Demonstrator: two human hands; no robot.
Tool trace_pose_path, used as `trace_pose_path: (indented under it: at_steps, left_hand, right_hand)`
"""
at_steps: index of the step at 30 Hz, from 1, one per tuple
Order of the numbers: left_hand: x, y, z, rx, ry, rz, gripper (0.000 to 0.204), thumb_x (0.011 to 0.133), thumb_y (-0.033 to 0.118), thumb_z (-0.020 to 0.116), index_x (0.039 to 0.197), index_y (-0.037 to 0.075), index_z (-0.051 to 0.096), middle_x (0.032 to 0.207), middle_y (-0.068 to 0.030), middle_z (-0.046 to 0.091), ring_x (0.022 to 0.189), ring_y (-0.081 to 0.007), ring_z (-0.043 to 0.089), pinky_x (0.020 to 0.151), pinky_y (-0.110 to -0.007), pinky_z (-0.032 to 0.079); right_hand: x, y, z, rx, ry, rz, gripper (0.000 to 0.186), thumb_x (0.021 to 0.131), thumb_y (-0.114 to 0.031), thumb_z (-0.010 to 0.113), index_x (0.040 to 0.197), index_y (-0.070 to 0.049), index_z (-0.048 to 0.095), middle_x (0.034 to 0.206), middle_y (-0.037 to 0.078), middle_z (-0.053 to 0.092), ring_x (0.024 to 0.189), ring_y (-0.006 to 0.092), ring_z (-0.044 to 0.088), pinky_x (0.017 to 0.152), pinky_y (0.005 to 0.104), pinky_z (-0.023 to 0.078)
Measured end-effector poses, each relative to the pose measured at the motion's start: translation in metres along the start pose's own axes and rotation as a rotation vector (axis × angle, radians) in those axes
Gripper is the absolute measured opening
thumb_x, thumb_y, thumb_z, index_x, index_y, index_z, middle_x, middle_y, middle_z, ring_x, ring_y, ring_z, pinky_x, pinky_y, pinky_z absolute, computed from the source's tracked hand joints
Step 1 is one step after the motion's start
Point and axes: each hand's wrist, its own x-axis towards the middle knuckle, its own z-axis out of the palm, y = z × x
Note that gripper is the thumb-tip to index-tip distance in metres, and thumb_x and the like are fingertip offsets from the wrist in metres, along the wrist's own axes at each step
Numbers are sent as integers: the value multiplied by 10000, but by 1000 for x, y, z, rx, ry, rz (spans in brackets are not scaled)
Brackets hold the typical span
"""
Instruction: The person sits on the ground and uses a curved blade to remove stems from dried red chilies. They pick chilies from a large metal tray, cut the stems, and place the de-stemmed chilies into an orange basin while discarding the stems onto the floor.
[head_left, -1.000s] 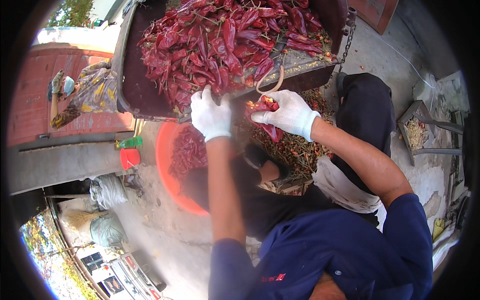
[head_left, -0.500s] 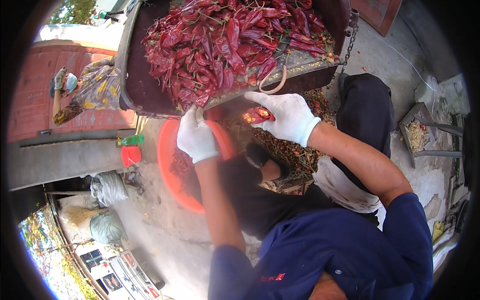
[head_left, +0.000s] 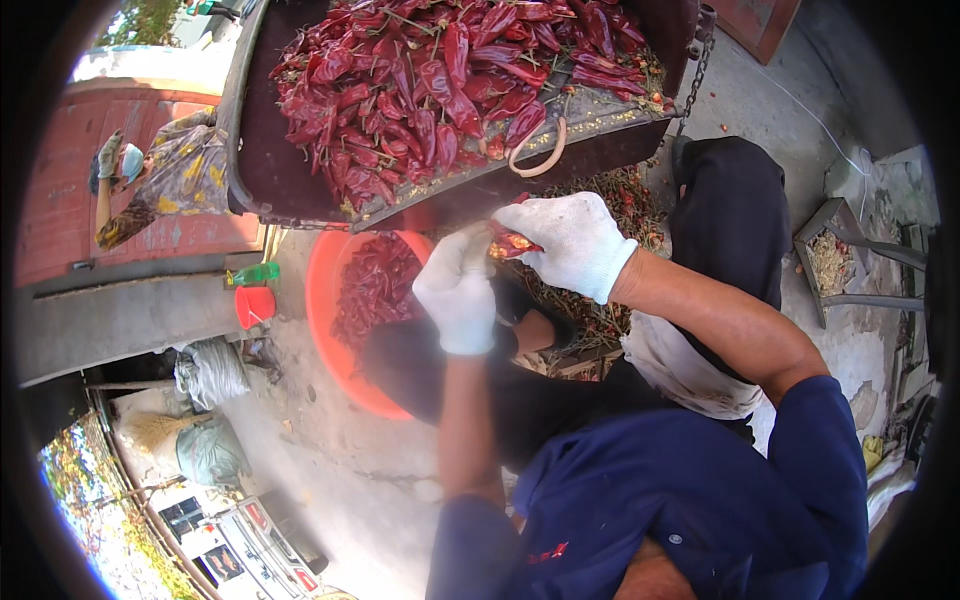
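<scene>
Partly inside right grip (head_left: 580,243), red pepper (head_left: 512,243)

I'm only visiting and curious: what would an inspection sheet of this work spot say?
Surface: dark red cart bed, yellowish seeds along its near edge
Materials: red chili peppers heaped in the cart bed, more in an orange basin
Clutter: stems and scraps on the ground
Hands: gloved right hand holds an opened chili; gloved left hand close by, blurred
Cables: thin white cord, type unclear
Surroundings: another person, green bottle, red bucket at left
</scene>
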Motion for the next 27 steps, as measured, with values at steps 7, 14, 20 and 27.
trace_pose_path:
  at_steps: [7, 14, 20, 27]
  left_hand:
    - [22, -45, -18, -911, 210, -288, 206, 1011, 215, 597, 1086, 25, 624, 809, -23, 622, 700, -105, 578, 620, -238, 467]
    - [62, -66, -33, 35, 194, -187, 480, 999, 434, 577, 1060, -28, 694, 907, -92, 698, 770, -156, 651, 658, -312, 536]
    - [114, -61, -7, 748, 204, -71, 474, 832, 442, 722, 1124, 70, 699, 1046, -130, 740, 980, -318, 698, 879, -411, 520]
    - [92, -73, -26, 438, 236, -103, 325, 852, 199, 758, 1090, -14, 706, 947, -142, 743, 835, -207, 697, 788, -330, 533]
  right_hand:
    - [-1, 13, -25, 667, 100, 447, 269, 826, -222, 767, 1027, -51, 718, 872, 146, 732, 787, 217, 718, 749, 332, 542]
    - [-5, 25, -22, 866, -168, 412, 272, 873, -211, 751, 1070, -34, 689, 913, 69, 724, 838, 110, 640, 815, 298, 510]
    - [6, 27, -12, 889, -225, 449, 275, 865, -246, 752, 1064, -61, 708, 917, 99, 733, 825, 138, 658, 811, 319, 512]
    - [9, 14, -11, 288, -105, 240, 332, 843, -376, 721, 1060, -126, 693, 957, 144, 714, 952, 343, 671, 819, 418, 523]
